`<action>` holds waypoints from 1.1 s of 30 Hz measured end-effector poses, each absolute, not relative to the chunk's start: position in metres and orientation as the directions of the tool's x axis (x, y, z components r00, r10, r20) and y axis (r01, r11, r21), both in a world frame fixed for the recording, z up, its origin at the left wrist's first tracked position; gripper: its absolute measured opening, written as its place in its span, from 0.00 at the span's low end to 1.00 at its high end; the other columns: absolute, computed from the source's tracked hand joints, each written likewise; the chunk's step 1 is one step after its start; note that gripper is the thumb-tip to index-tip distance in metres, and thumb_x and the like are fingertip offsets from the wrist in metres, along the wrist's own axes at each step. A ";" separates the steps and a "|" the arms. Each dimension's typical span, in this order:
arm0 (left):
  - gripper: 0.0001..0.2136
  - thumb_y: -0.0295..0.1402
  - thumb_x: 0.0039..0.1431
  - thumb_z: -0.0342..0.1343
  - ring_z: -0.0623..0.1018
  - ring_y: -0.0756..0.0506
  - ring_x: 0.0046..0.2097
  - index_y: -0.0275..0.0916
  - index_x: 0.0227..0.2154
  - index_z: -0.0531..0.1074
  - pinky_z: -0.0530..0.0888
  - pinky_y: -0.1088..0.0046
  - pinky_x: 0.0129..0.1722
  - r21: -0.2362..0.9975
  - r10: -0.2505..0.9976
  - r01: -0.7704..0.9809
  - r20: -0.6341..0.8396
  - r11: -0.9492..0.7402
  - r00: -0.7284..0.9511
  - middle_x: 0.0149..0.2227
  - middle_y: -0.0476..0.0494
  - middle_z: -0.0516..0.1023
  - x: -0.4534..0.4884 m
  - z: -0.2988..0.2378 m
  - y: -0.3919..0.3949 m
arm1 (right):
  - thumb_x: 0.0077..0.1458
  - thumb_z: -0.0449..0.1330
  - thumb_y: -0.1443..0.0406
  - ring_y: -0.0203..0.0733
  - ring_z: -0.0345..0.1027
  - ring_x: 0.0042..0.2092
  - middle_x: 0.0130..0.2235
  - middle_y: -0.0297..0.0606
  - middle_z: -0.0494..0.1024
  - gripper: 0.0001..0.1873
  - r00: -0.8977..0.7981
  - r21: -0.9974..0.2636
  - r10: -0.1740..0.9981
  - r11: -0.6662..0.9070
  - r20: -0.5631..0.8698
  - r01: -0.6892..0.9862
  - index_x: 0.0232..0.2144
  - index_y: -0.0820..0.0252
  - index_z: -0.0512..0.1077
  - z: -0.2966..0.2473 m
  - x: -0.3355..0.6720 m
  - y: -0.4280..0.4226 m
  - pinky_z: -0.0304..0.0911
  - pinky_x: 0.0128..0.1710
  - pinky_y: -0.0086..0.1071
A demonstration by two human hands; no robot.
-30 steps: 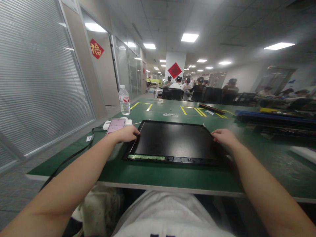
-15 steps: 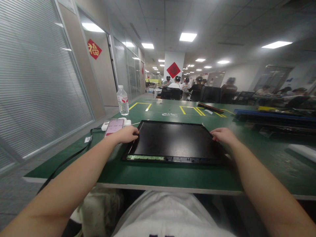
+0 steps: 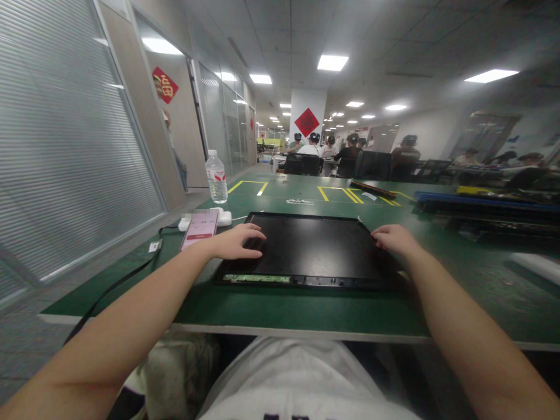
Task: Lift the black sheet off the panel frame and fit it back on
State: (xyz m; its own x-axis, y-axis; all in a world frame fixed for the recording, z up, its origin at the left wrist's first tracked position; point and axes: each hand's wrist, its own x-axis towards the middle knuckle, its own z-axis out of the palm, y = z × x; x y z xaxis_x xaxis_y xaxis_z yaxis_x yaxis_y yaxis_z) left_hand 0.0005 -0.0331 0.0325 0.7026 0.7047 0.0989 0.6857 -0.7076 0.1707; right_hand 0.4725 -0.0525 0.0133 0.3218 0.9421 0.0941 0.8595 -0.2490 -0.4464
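Across the green bench (image 3: pixel 306 312), my left grip (image 3: pixel 238 240) has just spread wide, seemingly freeing one edge of the display panel (image 3: pixel 310 245); my right grip (image 3: pixel 395 240) pinches the other.

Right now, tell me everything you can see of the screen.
The screen is a dark, flat rectangle with a smooth, faintly glossy face and a thin black frame. A green strip runs along the left part of its near edge. It lies flat on the table. The left hand, fingers spread, is over its left edge; the right hand is at its right.
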 end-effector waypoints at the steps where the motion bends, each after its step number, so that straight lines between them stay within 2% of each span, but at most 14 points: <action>1: 0.26 0.48 0.56 0.57 0.67 0.37 0.62 0.40 0.55 0.72 0.62 0.62 0.61 0.192 0.684 0.662 0.089 -0.725 0.724 0.63 0.35 0.65 0.002 0.033 -0.035 | 0.53 0.57 0.64 0.37 0.73 0.27 0.26 0.37 0.80 0.14 0.323 -0.446 0.941 -0.248 0.099 0.860 0.37 0.60 0.80 0.013 0.473 -0.052 0.62 0.28 0.26; 13: 0.27 0.46 0.52 0.64 0.65 0.37 0.63 0.43 0.54 0.73 0.61 0.64 0.62 0.315 0.553 0.507 0.073 -0.802 0.830 0.63 0.37 0.64 0.016 0.027 -0.045 | 0.53 0.57 0.64 0.37 0.73 0.28 0.26 0.36 0.80 0.13 0.325 -0.440 0.940 -0.250 0.102 0.863 0.37 0.60 0.80 0.014 0.471 -0.055 0.61 0.28 0.26; 26: 0.20 0.34 0.52 0.64 0.68 0.38 0.61 0.42 0.50 0.75 0.63 0.61 0.61 0.299 0.440 0.373 0.204 -0.878 0.874 0.60 0.38 0.68 0.028 0.032 -0.058 | 0.53 0.57 0.64 0.38 0.73 0.28 0.26 0.37 0.80 0.14 0.327 -0.437 0.940 -0.254 0.100 0.863 0.38 0.60 0.80 0.012 0.473 -0.053 0.62 0.29 0.27; 30: 0.21 0.34 0.52 0.64 0.69 0.38 0.60 0.43 0.50 0.75 0.64 0.61 0.60 0.299 0.446 0.379 0.201 -0.876 0.872 0.60 0.39 0.68 0.028 0.032 -0.058 | 0.53 0.57 0.64 0.38 0.73 0.28 0.27 0.37 0.80 0.14 0.332 -0.452 0.939 -0.256 0.094 0.854 0.38 0.60 0.80 0.012 0.472 -0.054 0.63 0.29 0.27; 33: 0.21 0.38 0.52 0.65 0.69 0.38 0.60 0.43 0.50 0.75 0.64 0.62 0.60 0.304 0.458 0.391 0.193 -0.869 0.868 0.59 0.38 0.69 0.026 0.030 -0.055 | 0.52 0.57 0.64 0.38 0.73 0.28 0.27 0.37 0.81 0.14 0.337 -0.461 0.937 -0.260 0.092 0.849 0.38 0.60 0.80 0.013 0.472 -0.054 0.63 0.29 0.27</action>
